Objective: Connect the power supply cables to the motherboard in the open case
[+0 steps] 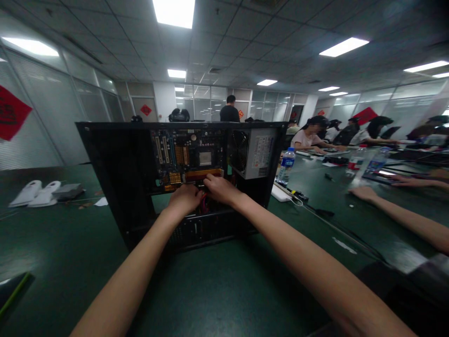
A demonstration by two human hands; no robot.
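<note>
An open black computer case [115, 182] stands on the green table in front of me, its inside facing me. The motherboard [191, 152] fills its upper middle, and the power supply [257, 152] with its fan sits at the upper right. Both my hands reach inside, close together below the orange and yellow memory slots [196, 174]. My left hand [185, 199] has its fingers curled inward. Touching or nearly touching it, my right hand [221, 189] is also closed. Reddish cables [204, 204] show just under the fingertips. Whatever the fingers grip is hidden.
Right of the case are a water bottle [286, 166], a white power strip [280, 193] and loose cables [336, 229]. A neighbour's forearm [403, 213] rests on the table at right. White shoe-like items [44, 193] and a grey block [68, 191] lie at left. Several people sit farther back.
</note>
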